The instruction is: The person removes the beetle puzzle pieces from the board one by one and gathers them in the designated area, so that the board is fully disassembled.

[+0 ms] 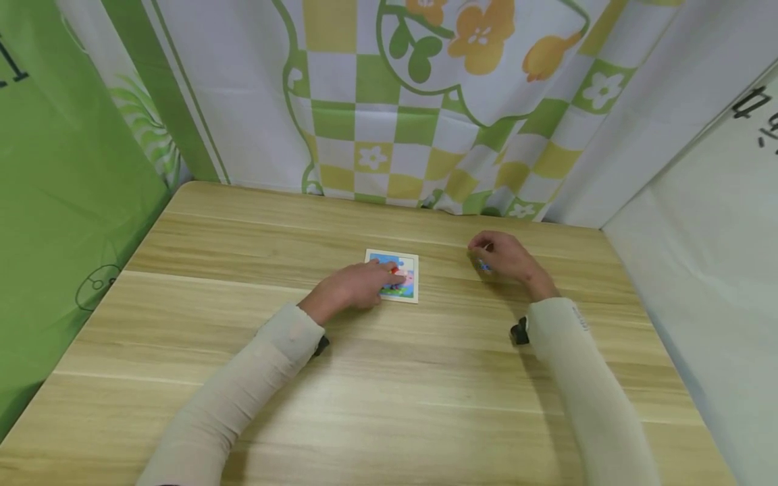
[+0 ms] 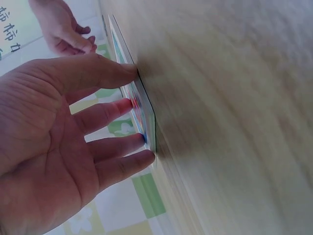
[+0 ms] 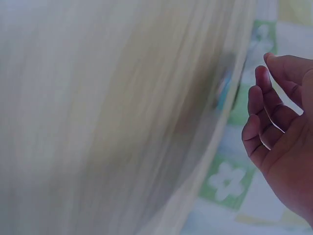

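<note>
A small square jigsaw puzzle [image 1: 410,264] with a pale border and a bright cartoon picture lies flat on the table. My left hand [image 1: 365,282] rests on it and hides its left part. In the left wrist view the fingers of that hand [image 2: 54,117] reach out fairly straight, fingertips on the puzzle's face and the thumb at its edge. To the right, my right hand [image 1: 503,255] hovers over a small blue puzzle piece [image 1: 484,265] on the table. Loosely bent, the fingers of the right hand [image 3: 283,122] hold nothing in the right wrist view, where the blue piece [image 3: 224,93] is blurred.
The wooden table [image 1: 425,391] ends at the back against a checked, flowered curtain [image 1: 377,88]. Green cloth [image 1: 61,169] hangs along the left side and white cloth [image 1: 717,236] along the right. A dark wrist device [image 1: 519,332] sits under the right cuff.
</note>
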Available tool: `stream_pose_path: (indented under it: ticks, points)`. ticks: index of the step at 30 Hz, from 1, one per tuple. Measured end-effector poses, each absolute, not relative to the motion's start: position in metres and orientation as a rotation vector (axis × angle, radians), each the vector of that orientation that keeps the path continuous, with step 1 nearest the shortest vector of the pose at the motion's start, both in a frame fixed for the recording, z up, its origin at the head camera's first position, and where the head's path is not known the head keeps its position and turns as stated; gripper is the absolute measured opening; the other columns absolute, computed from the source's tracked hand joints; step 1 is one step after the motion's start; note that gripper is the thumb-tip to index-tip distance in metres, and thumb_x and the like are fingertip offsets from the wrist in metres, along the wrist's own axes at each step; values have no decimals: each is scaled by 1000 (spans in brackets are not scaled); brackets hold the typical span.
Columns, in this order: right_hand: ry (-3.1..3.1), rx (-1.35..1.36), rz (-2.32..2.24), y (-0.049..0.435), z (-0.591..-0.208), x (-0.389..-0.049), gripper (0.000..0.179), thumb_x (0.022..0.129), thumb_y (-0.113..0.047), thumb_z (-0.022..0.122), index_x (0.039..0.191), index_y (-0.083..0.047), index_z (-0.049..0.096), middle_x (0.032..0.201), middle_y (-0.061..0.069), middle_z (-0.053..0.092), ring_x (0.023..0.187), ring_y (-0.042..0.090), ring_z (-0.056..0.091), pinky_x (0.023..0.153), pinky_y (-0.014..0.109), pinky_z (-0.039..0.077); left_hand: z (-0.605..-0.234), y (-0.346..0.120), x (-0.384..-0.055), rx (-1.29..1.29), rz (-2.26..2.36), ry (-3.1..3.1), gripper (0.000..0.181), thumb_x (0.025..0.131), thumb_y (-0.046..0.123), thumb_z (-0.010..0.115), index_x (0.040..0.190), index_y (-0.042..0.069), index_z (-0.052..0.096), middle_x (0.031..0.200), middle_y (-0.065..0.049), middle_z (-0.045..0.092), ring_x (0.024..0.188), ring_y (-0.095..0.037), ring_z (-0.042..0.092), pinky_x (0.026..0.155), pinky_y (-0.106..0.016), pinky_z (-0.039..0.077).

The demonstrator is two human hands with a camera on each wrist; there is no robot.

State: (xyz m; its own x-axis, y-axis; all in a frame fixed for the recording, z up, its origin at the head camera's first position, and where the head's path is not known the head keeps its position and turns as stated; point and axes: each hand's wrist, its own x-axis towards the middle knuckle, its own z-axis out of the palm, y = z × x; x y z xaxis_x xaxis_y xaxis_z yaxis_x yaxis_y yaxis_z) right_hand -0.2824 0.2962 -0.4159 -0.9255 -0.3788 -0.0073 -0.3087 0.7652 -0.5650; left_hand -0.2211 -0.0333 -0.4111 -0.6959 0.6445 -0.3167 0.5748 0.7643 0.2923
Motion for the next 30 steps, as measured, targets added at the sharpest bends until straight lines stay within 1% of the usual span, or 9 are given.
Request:
stream_pose_path:
  ticks: [5, 9, 15, 20, 23, 27, 30]
  points:
    - [2807, -680, -870, 265, -412, -277, 14, 104, -8, 61, 108, 1, 71, 106, 15, 70, 97, 30, 63, 87, 47, 50, -411, -32, -218, 951, 229, 2591, 59, 100, -2, 57, 155, 20, 50, 165, -10, 33, 150, -38, 29, 114, -54, 35]
    - [2774, -769, -863, 241, -411, -274, 14, 103, -7, 61, 107, 0, 72, 103, 12, 71, 94, 26, 63, 84, 44, 52, -412, -33, -218, 977, 212, 2607, 57, 100, -2, 55, 153, 19, 53, 164, -10, 36, 149, -36, 32, 114, -53, 36]
    - [2705, -867, -862, 213, -417, -270, 16, 103, -8, 62, 111, -1, 74, 105, 8, 72, 92, 23, 64, 83, 42, 52, -413, -37, -219, 983, 223, 2587, 56, 102, 0, 53, 154, 20, 51, 164, -8, 34, 150, -36, 30, 117, -50, 31]
    - [2654, -841, -833, 196, -421, -268, 20, 103, -10, 63, 118, -2, 73, 111, 8, 71, 98, 22, 64, 86, 41, 53, -415, -41, -219, 1007, 244, 2572, 56, 103, 1, 53, 155, 22, 50, 165, -10, 32, 150, -38, 28, 119, -49, 28]
    - [2634, -838, -809, 190, -420, -268, 23, 101, -11, 66, 121, -1, 72, 114, 9, 71, 101, 23, 65, 88, 42, 53, -415, -42, -219, 1001, 263, 2557, 55, 105, 2, 53, 155, 24, 48, 166, -12, 29, 151, -40, 25, 119, -50, 26]
    - [2621, -838, -750, 183, -420, -269, 30, 98, -14, 72, 125, 0, 70, 117, 10, 70, 102, 23, 64, 90, 43, 52, -413, -43, -219, 983, 273, 2545, 56, 106, 4, 53, 156, 27, 46, 167, -11, 26, 151, -43, 21, 118, -53, 27]
    - [2628, -850, -685, 180, -421, -270, 34, 97, -17, 75, 125, 0, 71, 115, 9, 70, 100, 23, 62, 89, 44, 51, -412, -44, -219, 996, 270, 2552, 56, 105, 4, 56, 155, 28, 48, 167, -11, 27, 150, -44, 23, 117, -54, 30]
